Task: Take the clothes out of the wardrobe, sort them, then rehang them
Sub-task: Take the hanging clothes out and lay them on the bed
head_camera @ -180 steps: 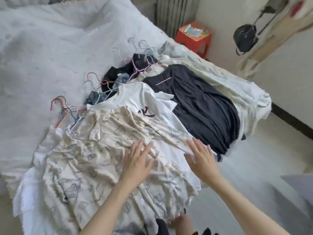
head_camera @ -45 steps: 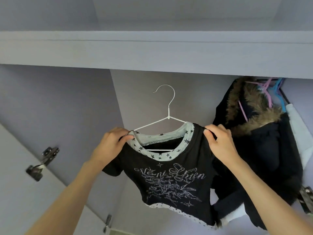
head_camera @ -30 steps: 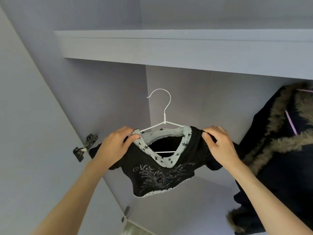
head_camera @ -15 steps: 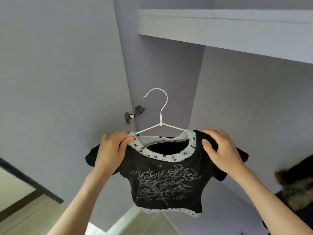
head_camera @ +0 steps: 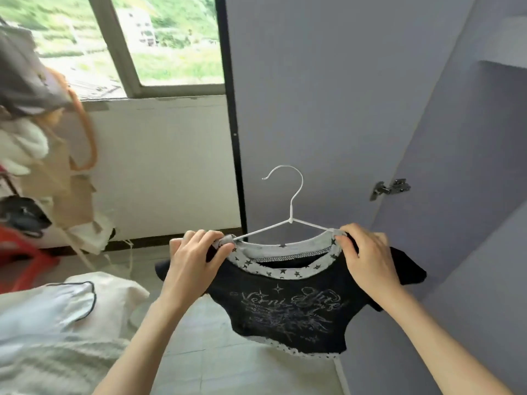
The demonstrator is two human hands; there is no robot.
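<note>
Hanging on a white wire hanger (head_camera: 289,220), a short black T-shirt (head_camera: 288,306) with a pale star-printed neckband and a scrawled light print on the chest is held up in the air in front of the open wardrobe door (head_camera: 328,109). The left shoulder of the shirt is pinched by the left hand (head_camera: 196,259), whose fingers (head_camera: 221,248) are curled round the neckband where the hanger arm enters it; the right shoulder is gripped in the same way by the right hand (head_camera: 368,256). The hanger's hook is raised free, caught on nothing. A metal hinge (head_camera: 389,189) is seen on the door's inner edge to the right. Beyond the door a window (head_camera: 165,38) is seen, and below it, at lower left, the corner of a bed (head_camera: 65,323) covered in pale bedding.
</note>
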